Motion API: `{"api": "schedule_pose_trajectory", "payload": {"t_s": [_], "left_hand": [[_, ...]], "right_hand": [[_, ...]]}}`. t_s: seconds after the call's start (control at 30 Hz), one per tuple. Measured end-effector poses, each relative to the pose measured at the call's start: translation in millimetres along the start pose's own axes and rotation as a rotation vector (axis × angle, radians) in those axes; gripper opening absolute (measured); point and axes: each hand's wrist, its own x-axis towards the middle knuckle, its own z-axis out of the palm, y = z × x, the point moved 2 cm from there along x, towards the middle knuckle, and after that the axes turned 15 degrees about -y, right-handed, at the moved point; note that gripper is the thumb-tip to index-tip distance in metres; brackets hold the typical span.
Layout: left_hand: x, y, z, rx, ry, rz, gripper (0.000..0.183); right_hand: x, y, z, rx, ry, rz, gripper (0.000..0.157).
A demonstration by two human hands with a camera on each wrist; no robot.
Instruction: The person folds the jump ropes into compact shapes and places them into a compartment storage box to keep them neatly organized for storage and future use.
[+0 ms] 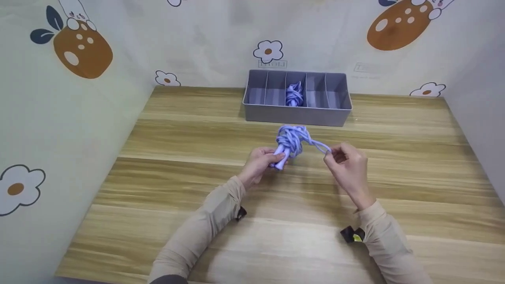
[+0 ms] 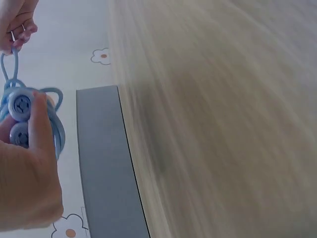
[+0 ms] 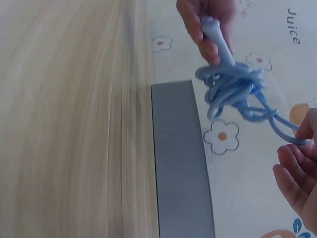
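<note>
A blue-purple jump rope (image 1: 291, 138) is bundled up, its cord wound round itself near the two handles. My left hand (image 1: 260, 159) grips both handles (image 1: 279, 161) side by side, thumb across them; their round ends face the left wrist camera. Off to the right, my right hand (image 1: 349, 167) pinches a loop of cord (image 1: 320, 146) drawn out from the bundle. In the right wrist view the jump rope (image 3: 233, 87) hangs between the left hand (image 3: 210, 29) and the fingers of the right hand (image 3: 299, 173). Both hands hold it above the table.
Beyond the hands a grey box (image 1: 296, 115) with several compartments stands against the back wall. A second bundled jump rope (image 1: 294, 94) lies in its middle compartment. Walls with printed flowers and oranges enclose the wooden table (image 1: 177, 189) at the back and sides.
</note>
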Motion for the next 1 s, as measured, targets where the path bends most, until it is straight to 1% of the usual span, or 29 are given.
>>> {"api": "schedule_pose_trajectory", "payload": {"t_s": [0.13, 0.2, 0.3, 0.37, 0.43, 0.47, 0.53, 0.63, 0.67, 0.73, 0.77, 0.87, 0.93, 0.97, 1.0], "left_hand": [[6.0, 1.6, 3.7, -0.017, 0.067, 0.034, 0.025], [9.7, 1.6, 5.9, -0.031, 0.082, 0.044, 0.025], [15.5, 1.1, 10.5, -0.056, 0.084, 0.056, 0.026], [18.5, 0.9, 14.2, -0.075, 0.076, 0.075, 0.027], [20.8, 1.8, 17.9, -0.082, 0.078, 0.102, 0.027], [21.9, 2.5, 19.7, -0.083, 0.079, 0.119, 0.027], [23.2, 5.8, 22.8, -0.07, 0.086, 0.144, 0.028], [26.6, 12.8, 27.4, -0.021, 0.099, 0.188, 0.03], [28.2, 15.2, 28.7, 0.006, 0.099, 0.208, 0.03], [31.4, 19.7, 30.4, 0.091, 0.096, 0.243, 0.029], [33.2, 21.8, 30.5, 0.165, 0.094, 0.259, 0.028], [37.2, 27.6, 27.6, 0.46, 0.102, 0.284, 0.023], [39.1, 30.4, 23.8, 0.629, 0.103, 0.271, 0.021], [40.1, 31.7, 21.8, 0.699, 0.099, 0.258, 0.021], [41.0, 32.9, 19.7, 0.74, 0.087, 0.239, 0.021]], "right_hand": [[-4, -12, 9.6, 0.051, -0.013, -0.037, 0.01], [-6, -17, 17.2, 0.069, -0.013, -0.049, 0.01], [-8, -21, 29.4, 0.104, 0.0, -0.027, 0.01], [-10, -18, 37.8, 0.15, 0.01, 0.046, 0.007], [-9, -14, 43.4, 0.222, 0.02, 0.158, 0.003], [-8, -11, 45.4, 0.273, 0.026, 0.22, 0.002], [-5, -5, 49.5, 0.401, 0.038, 0.343, 0.007], [4, -3, 53.0, 0.606, 0.058, 0.466, 0.008], [8, -3, 53.6, 0.667, 0.065, 0.49, 0.007], [15, -2, 53.8, 0.76, 0.065, 0.535, 0.004], [18, -1, 53.7, 0.787, 0.058, 0.56, 0.004], [27, 3, 51.9, 0.835, 0.022, 0.62, 0.005], [30, 5, 51.1, 0.85, -0.008, 0.66, 0.005], [31, 7, 50.8, 0.854, -0.02, 0.676, 0.005], [32, 8, 50.6, 0.859, -0.031, 0.688, 0.005]]}}
